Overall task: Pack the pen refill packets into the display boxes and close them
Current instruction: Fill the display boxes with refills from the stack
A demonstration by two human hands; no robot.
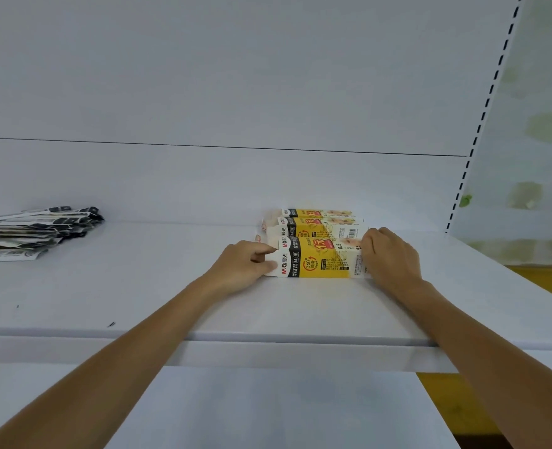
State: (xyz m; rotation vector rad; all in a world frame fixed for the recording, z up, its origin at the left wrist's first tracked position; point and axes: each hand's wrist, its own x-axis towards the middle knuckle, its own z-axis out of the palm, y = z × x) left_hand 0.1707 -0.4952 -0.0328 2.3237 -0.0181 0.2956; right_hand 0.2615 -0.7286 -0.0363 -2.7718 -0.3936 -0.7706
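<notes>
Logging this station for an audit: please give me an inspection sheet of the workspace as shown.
Surface: white shelf, lower shelf beneath.
Job's things: front display box lying flat; middle display box and rear display box behind it; pen refill packets piled far left, outside the boxes.
Clutter: dark specks near the shelf's front left.
Grippers: left hand pinches the front box's left flap; right hand grips its right end.
Cables: nothing seen.
Surroundings: slotted upright at right, patterned wall beyond.
</notes>
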